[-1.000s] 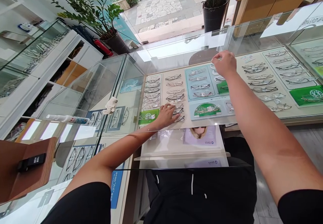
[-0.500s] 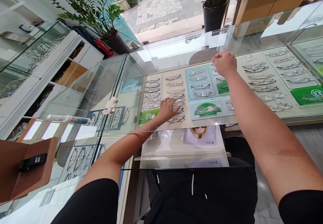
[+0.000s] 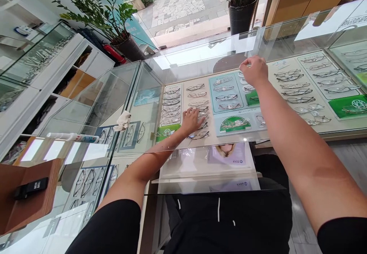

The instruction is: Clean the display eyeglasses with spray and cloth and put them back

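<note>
My left hand (image 3: 192,121) reaches low over a column of eyeglasses (image 3: 198,135) on the cream display board. Its fingers are apart, and I see nothing held in them. Farther out, my right hand (image 3: 256,70) hangs by the top edge of a pale blue display card (image 3: 213,93) that bears several glasses. Thumb and fingers there are curled together; whatever is between them, if anything, is hidden. Below the blue card lies a lighter card with glasses on a green half-round patch (image 3: 235,123). A white card of eyeglasses (image 3: 171,102) lies left of my left hand.
The glass display case (image 3: 134,105) has panes and edges around both arms. On the left side are a crumpled white cloth (image 3: 123,121), a white tube-like bottle (image 3: 73,137) and a brown stand (image 3: 31,196). Potted plants (image 3: 243,13) stand beyond the case.
The view has shifted slightly, so the case's left side sits farther left. My left upper arm has swung a little to the right; both hands hold nearly the same places and poses.
</note>
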{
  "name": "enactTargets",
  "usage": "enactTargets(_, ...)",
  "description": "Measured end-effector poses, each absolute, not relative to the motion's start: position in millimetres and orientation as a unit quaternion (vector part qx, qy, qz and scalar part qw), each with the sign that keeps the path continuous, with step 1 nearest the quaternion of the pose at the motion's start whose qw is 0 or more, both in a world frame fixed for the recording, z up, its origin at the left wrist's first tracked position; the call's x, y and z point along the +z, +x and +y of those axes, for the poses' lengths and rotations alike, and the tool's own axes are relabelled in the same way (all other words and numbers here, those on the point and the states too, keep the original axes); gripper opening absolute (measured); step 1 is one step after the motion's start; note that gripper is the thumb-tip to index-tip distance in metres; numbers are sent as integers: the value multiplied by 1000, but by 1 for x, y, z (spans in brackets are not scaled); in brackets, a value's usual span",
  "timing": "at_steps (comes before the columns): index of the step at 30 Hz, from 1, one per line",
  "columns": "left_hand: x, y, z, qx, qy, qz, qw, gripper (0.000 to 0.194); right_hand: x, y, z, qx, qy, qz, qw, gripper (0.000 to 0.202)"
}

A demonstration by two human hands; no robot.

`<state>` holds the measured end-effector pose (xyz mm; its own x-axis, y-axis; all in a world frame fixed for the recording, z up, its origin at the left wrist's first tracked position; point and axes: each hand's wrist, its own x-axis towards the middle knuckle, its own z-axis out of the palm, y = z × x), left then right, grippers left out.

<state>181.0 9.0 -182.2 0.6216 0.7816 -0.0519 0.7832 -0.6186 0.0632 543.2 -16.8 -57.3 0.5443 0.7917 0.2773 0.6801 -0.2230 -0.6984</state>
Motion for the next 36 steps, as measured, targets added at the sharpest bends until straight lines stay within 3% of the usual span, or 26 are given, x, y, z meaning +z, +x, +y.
enactTargets(19,-183,208,27,28,884,466,31,43,-55,542,-19,74,-783,-476,393,18)
enactTargets(36,-195,234,50,12,861,506,52,57,-55,542,-20,74,-781,-479,395,20)
